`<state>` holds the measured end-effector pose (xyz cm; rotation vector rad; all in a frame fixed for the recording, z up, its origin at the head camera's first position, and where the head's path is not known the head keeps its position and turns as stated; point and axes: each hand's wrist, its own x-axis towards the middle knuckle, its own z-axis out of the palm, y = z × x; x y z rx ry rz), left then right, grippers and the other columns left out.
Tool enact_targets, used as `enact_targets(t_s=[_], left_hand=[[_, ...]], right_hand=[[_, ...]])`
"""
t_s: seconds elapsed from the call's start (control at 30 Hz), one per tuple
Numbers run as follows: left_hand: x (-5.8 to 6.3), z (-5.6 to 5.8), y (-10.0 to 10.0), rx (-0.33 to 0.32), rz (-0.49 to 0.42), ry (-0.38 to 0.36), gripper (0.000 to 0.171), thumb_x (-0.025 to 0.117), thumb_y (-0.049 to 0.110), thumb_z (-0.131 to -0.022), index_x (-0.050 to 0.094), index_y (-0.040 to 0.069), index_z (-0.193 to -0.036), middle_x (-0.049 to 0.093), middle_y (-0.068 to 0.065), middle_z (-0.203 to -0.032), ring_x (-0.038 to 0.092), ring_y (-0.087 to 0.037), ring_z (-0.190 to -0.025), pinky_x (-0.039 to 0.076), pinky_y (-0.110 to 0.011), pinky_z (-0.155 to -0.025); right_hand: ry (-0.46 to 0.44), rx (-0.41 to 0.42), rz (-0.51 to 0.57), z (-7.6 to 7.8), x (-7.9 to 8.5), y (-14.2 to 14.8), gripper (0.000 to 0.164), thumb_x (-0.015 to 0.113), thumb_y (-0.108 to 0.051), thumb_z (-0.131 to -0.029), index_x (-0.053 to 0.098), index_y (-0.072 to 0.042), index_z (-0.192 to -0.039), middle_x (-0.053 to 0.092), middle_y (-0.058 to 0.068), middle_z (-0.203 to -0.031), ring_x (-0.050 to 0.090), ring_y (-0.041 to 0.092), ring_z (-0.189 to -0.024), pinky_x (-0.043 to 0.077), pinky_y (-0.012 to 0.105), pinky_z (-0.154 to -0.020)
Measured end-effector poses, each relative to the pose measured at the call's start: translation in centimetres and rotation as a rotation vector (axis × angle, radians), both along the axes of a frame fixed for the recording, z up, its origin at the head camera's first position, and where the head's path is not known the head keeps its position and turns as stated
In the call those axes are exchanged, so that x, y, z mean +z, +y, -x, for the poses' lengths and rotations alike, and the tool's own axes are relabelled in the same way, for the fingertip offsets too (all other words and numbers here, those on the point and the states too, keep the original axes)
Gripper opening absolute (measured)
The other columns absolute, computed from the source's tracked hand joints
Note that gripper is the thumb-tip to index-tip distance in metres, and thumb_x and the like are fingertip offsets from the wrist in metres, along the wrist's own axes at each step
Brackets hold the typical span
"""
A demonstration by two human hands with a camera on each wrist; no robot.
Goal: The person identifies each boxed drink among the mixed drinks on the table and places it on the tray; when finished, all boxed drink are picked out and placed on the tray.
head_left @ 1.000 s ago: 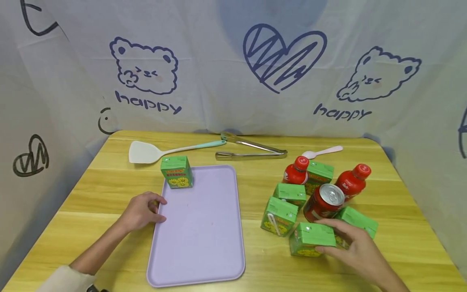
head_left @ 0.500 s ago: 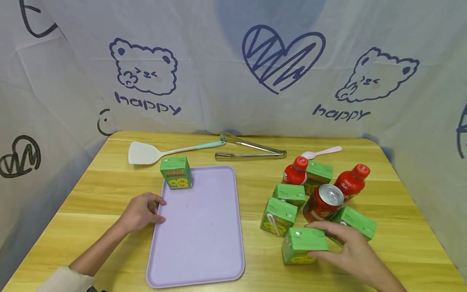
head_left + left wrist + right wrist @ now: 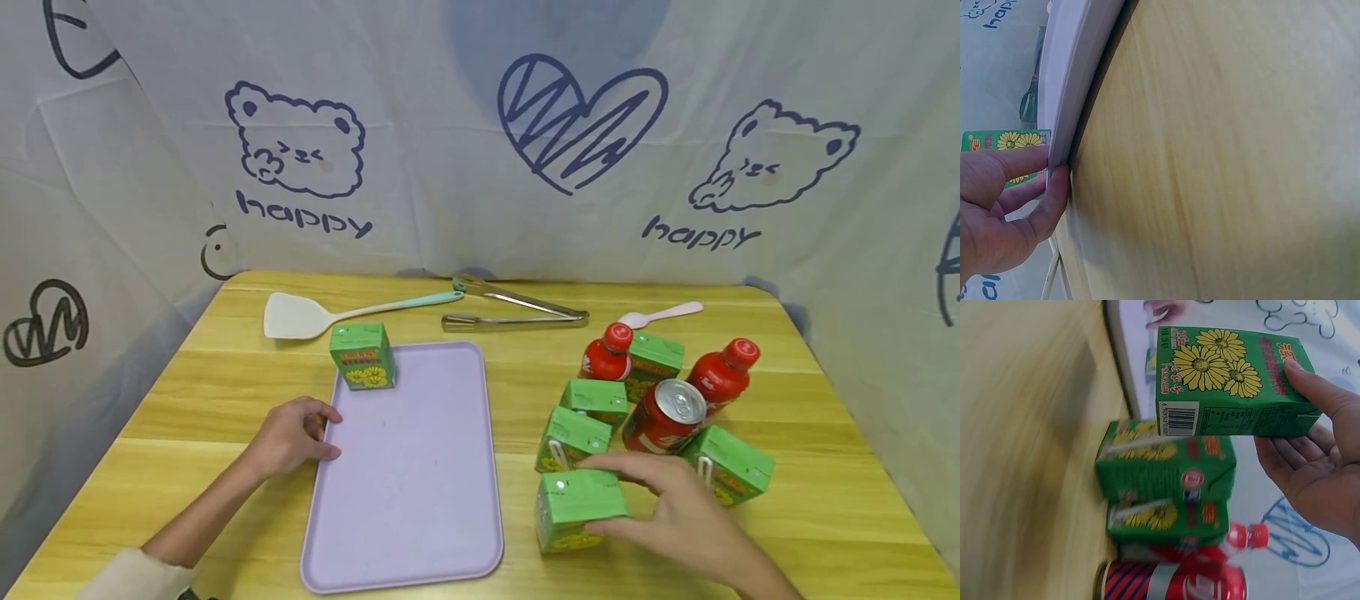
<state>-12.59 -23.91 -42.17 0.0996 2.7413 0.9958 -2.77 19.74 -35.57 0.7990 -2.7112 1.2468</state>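
My right hand (image 3: 675, 517) grips a green drink carton (image 3: 581, 508), thumb on the near side and fingers on the far side. Yellow flowers and a barcode show on this carton (image 3: 1229, 387) in the right wrist view, where it hangs off the table. At the left rim of the lavender tray (image 3: 405, 467), my left hand (image 3: 288, 437) holds the edge with thumb and curved fingers. Another green carton (image 3: 362, 357) stands upright on the tray's far left corner. Just behind the held carton is one with a straw (image 3: 573, 433).
To the right cluster more green cartons (image 3: 596, 398), a red cola can (image 3: 663, 425) and two red bottles (image 3: 606, 354). A white spatula (image 3: 300, 317), metal tongs (image 3: 517, 317) and a pink spoon (image 3: 663, 314) lie along the back. A printed cloth (image 3: 435, 150) hangs behind the table.
My right hand has carried its carton left, away from the can and the carton beside it, towards the tray. The left hand and tray stay put.
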Motion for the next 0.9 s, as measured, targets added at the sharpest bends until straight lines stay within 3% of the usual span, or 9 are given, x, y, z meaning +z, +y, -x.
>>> enact_targets(t_s=[0.3,0.6,0.9], left_hand=[[-0.2,0.1,0.1,-0.004,-0.001,0.019,0.038,0.083,0.007,-0.066,0.066,0.000,-0.100,0.057,-0.009,-0.085,0.051,-0.017,-0.070,0.042,-0.024,-0.056],[-0.3,-0.1,0.2,0.000,0.011,0.018,0.040,0.083,0.009,-0.067,0.065,0.000,-0.102,0.056,-0.010,-0.085,0.050,-0.016,-0.068,0.041,-0.025,-0.055],[-0.2,-0.4,0.1,-0.011,0.045,0.036,0.037,0.083,0.010,-0.067,0.065,0.002,-0.099,0.056,-0.009,-0.083,0.050,-0.016,-0.067,0.041,-0.025,-0.055]], right_hand=[[0.021,0.023,0.007,1.5,0.3,-3.3,0.046,0.083,-0.034,-0.069,0.066,-0.024,-0.111,0.069,-0.013,-0.105,0.063,0.004,-0.098,0.052,0.028,-0.085],[-0.121,0.054,0.115,3.0,0.3,-6.5,0.047,0.082,-0.031,-0.071,0.067,-0.019,-0.113,0.070,-0.007,-0.107,0.062,0.006,-0.094,0.052,0.028,-0.084],[-0.180,0.100,0.188,5.1,0.0,-10.2,0.046,0.083,-0.025,-0.071,0.066,-0.019,-0.112,0.070,-0.004,-0.109,0.064,0.011,-0.101,0.050,0.028,-0.091]])
